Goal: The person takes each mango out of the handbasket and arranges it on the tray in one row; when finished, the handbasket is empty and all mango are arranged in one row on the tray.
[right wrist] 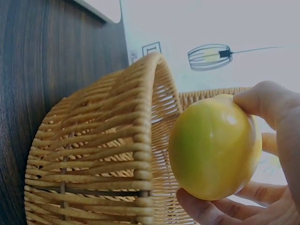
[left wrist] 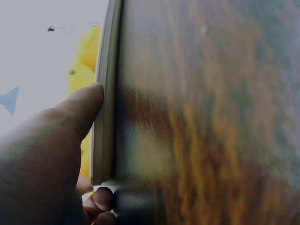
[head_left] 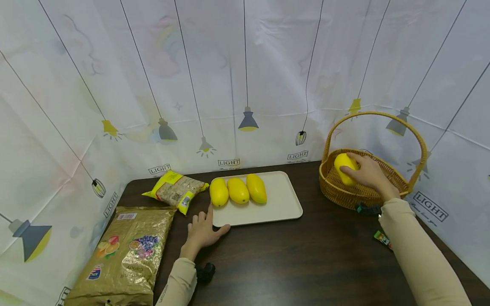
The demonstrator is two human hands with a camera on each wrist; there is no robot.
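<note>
A yellow mango (right wrist: 213,147), tinged green on one side, is in my right hand (head_left: 366,171). My thumb and fingers grip it within the opening of a wicker basket (right wrist: 93,154), under the tall arched handle. My left hand (head_left: 201,229) is at the near left corner of a cream tray (head_left: 285,204). Its thumb (left wrist: 89,103) rests on the tray's front rim and the index finger reaches along the left side. On the tray, three yellow mangoes (head_left: 238,190) lie in a row at the left.
A yellow snack packet (head_left: 176,189) lies left of the tray. Nearer stands out a large gold candy bag (head_left: 126,255) on the dark table (head_left: 298,259). A small green packet (head_left: 383,239) lies by my right forearm. A printed curtain (head_left: 268,76) hangs behind.
</note>
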